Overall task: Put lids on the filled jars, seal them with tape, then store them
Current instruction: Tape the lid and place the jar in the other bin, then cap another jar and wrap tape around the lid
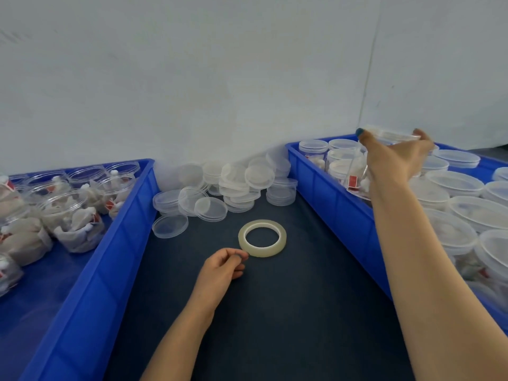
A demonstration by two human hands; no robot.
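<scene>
A lidded clear jar [356, 169] is hanging under the right fingers [364, 138] gripping its lid; the translucent tape roll [262, 238] is lying flat, its near edge pinched by the left fingers [239, 256].

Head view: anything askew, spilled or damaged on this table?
Only the spare lids: a loose heap by the wall, several tipped on edge. The tape roll lies flat, left hand pinching it; right hand holds a jar. Nothing spilled.

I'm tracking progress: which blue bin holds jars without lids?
The left bin; its jars are open-topped, while jars in the right bin carry lids.
</scene>
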